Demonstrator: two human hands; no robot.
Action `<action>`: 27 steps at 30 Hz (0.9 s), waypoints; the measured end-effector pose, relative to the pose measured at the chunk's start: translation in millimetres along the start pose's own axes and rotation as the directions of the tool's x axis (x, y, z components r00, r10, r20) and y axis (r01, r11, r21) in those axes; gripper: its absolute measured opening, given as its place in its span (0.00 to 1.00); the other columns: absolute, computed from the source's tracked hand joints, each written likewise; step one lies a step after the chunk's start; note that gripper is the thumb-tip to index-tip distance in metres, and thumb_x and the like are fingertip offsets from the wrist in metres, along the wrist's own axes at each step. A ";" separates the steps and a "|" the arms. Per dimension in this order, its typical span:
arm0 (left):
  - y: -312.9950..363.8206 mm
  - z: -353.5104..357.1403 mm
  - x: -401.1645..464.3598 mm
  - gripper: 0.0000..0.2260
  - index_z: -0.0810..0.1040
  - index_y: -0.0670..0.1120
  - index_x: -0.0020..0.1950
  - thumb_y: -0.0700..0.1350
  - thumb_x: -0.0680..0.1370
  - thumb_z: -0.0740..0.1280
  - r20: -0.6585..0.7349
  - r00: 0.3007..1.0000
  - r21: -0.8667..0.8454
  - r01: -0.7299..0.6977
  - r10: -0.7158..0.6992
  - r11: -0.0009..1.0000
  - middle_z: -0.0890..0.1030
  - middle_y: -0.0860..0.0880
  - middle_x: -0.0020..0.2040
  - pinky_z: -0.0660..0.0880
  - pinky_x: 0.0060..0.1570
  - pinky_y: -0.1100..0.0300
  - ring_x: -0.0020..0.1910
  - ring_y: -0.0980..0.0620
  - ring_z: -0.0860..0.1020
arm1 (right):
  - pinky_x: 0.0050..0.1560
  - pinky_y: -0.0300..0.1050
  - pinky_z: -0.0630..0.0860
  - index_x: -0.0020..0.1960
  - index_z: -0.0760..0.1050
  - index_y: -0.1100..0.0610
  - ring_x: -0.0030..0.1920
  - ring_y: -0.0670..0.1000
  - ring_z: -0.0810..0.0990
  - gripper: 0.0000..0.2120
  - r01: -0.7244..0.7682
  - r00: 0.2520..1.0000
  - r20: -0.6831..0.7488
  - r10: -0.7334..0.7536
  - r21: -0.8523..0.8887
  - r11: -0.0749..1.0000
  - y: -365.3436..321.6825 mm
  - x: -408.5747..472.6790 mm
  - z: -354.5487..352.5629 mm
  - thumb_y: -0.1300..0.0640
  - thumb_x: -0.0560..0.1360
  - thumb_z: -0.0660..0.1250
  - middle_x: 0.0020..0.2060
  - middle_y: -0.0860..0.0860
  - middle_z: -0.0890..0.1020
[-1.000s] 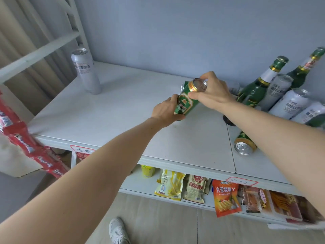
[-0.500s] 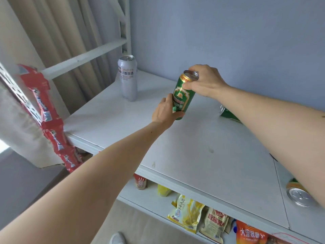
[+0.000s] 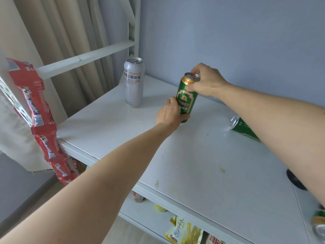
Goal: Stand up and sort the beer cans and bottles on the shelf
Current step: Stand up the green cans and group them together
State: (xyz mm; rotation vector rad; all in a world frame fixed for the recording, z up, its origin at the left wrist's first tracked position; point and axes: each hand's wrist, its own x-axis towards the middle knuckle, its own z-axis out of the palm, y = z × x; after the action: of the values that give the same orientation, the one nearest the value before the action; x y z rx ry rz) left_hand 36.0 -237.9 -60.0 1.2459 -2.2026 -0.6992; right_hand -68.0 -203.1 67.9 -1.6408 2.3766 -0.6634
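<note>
Lying partly hidden behind the right forearm, a second green can [image 3: 243, 127] shows only its end, and another can [image 3: 319, 226] is cut off at the right edge. On the lower shelf [image 3: 149, 213] sit snack packets [image 3: 184, 231]. Over the white shelf top [image 3: 202, 164], right of the upright silver wheat beer can [image 3: 134, 83], the left hand [image 3: 169, 114] grips the green beer can [image 3: 186, 98] low while the right hand [image 3: 207, 81] pinches its top.

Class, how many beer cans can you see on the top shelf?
4: silver can standing at the back left; held green can; one lying behind the right arm; one at the right edge. More may be hidden.
</note>
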 end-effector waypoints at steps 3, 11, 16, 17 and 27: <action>0.2 0.5 -0.8 0.27 0.66 0.42 0.59 0.55 0.71 0.73 0.001 1.000 0.005 -0.009 0.009 1.000 0.76 0.45 0.57 0.68 0.38 0.53 0.52 0.42 0.78 | 0.45 0.40 0.67 0.67 0.68 0.55 0.53 0.49 0.71 0.28 0.006 1.000 -0.013 -0.005 0.012 1.000 3.4 -2.8 0.4 0.55 0.70 0.72 0.59 0.51 0.73; 1.0 -0.9 -10.3 0.24 0.66 0.43 0.60 0.52 0.73 0.72 0.004 1.000 0.111 -0.002 0.002 0.994 0.77 0.45 0.57 0.68 0.39 0.53 0.52 0.43 0.78 | 0.44 0.40 0.69 0.67 0.68 0.53 0.54 0.50 0.72 0.28 0.041 0.999 -0.029 -0.041 -0.001 0.999 9.7 -14.9 1.7 0.52 0.71 0.72 0.60 0.52 0.75; 2.4 -7.9 -18.9 0.20 0.67 0.43 0.58 0.54 0.75 0.69 -0.020 1.000 0.281 0.016 -0.011 0.960 0.78 0.45 0.55 0.68 0.42 0.53 0.52 0.42 0.78 | 0.57 0.45 0.70 0.71 0.64 0.54 0.64 0.54 0.72 0.32 0.068 0.997 -0.024 -0.070 -0.074 0.995 20.8 -31.6 1.0 0.48 0.72 0.73 0.66 0.54 0.73; 2.5 -9.1 -21.6 0.20 0.68 0.43 0.58 0.54 0.75 0.68 -0.026 1.000 0.324 0.009 0.000 0.946 0.78 0.45 0.55 0.67 0.42 0.53 0.52 0.43 0.78 | 0.60 0.47 0.70 0.72 0.62 0.54 0.65 0.55 0.71 0.34 0.052 0.998 -0.034 -0.055 -0.080 0.995 24.9 -36.5 -0.7 0.48 0.72 0.72 0.67 0.54 0.72; 30.6 -6.6 -62.2 0.14 0.74 0.44 0.58 0.52 0.79 0.63 0.082 0.985 0.592 -0.170 0.151 0.787 0.79 0.45 0.52 0.67 0.43 0.55 0.50 0.45 0.77 | 0.65 0.53 0.70 0.70 0.63 0.56 0.68 0.56 0.70 0.30 -0.141 0.986 -0.109 0.126 -0.140 0.980 101.2 -106.4 -30.0 0.52 0.73 0.71 0.68 0.54 0.72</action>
State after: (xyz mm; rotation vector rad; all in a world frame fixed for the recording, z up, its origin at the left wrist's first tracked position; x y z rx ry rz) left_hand 49.4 -170.9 -46.2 1.2995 -2.6225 0.0787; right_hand -124.9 -67.8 37.5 -1.5169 2.6373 -0.5704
